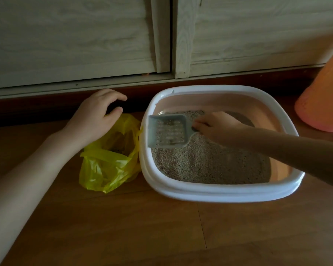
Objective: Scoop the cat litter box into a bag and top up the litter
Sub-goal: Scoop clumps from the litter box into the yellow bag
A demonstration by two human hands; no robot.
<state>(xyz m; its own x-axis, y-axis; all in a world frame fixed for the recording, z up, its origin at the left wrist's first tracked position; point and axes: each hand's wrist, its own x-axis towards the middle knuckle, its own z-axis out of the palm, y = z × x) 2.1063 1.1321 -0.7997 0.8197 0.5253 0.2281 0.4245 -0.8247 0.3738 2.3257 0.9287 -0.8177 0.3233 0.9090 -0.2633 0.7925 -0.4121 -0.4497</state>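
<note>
I've got a yellow bag under my left hand, a grey slotted scoop in my right hand, speckled grey-beige litter, a white-rimmed box, its inside pink, maybe peach in this dim light.

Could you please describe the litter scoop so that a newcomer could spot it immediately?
Find the white-rimmed litter box on the wooden floor. Over its left side, above the grey litter, the right hand holds the scoop: pale grey-blue plastic with slots, the only tool here.

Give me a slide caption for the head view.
Right hand holds scoop over litter box; yellow bag beside it.
</note>
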